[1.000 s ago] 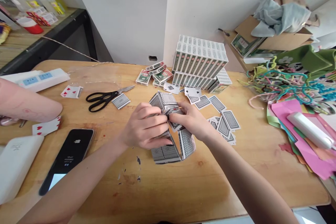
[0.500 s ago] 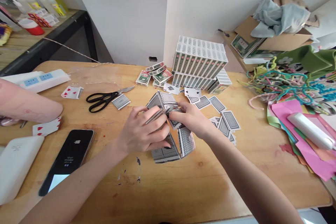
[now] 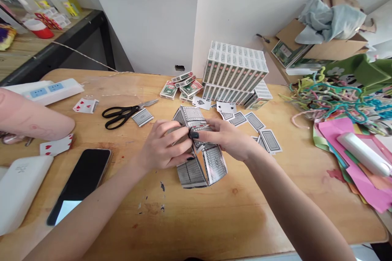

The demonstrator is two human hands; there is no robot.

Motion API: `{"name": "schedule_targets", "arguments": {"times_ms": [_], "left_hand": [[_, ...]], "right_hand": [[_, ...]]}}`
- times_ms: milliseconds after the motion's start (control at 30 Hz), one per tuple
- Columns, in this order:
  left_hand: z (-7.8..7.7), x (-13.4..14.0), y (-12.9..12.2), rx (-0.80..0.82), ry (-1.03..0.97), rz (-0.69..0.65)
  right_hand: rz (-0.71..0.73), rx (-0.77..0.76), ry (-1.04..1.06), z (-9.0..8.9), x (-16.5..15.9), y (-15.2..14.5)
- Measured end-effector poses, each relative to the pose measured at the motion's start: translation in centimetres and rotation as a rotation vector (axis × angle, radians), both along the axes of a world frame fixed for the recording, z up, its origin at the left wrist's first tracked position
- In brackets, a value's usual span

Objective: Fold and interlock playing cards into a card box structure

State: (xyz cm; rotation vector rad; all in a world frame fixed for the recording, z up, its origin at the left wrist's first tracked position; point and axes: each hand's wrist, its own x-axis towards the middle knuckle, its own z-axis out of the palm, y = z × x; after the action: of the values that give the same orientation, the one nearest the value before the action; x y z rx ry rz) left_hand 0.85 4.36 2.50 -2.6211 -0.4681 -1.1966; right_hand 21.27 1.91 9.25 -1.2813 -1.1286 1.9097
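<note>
Holding patterned cards (image 3: 216, 164) near "2" card (image 3: 226, 108)

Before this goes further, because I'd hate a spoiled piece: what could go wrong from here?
The folded playing-card structure has a gap on its near side, so uneven pressure from the left hand and right hand might bend or split it. Loose playing cards lie beyond the right hand and could be swept aside. The left forearm is close to the smartphone and might nudge it.
</note>
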Motion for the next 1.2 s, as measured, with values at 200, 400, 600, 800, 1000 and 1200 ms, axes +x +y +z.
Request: {"name": "schedule_targets", "arguments": {"times_ms": [200, 400, 600, 800, 1000, 1200], "left_hand": [[-0.4, 0.5, -0.9, -0.122, -0.131, 0.007], [0.0, 1.7, -2.1, -0.231, -0.303, 0.065], [0.7, 1.7, -2.6, -0.321, -0.298, 0.059], [1.0, 1.5, -3.0, -0.436, -0.298, 0.064], [1.4, 1.5, -3.9, -0.691, -0.35, 0.054], [2.5, 1.6, -4.5, -0.834, -0.317, 0.167]], "right_hand": [[-0.043, 0.055, -0.05, -0.4, -0.4, -0.3], [-0.033, -0.001, -0.001, -0.7, -0.6, -0.4], [-0.064, 0.004, 0.001, -0.8, -0.8, -0.4], [-0.087, -0.044, 0.031, -1.0, -0.8, -0.5], [-0.107, -0.047, 0.01, -0.9, -1.0, -0.5], [-0.098, -0.044, -0.008, -0.9, -1.1, -0.5]]}}
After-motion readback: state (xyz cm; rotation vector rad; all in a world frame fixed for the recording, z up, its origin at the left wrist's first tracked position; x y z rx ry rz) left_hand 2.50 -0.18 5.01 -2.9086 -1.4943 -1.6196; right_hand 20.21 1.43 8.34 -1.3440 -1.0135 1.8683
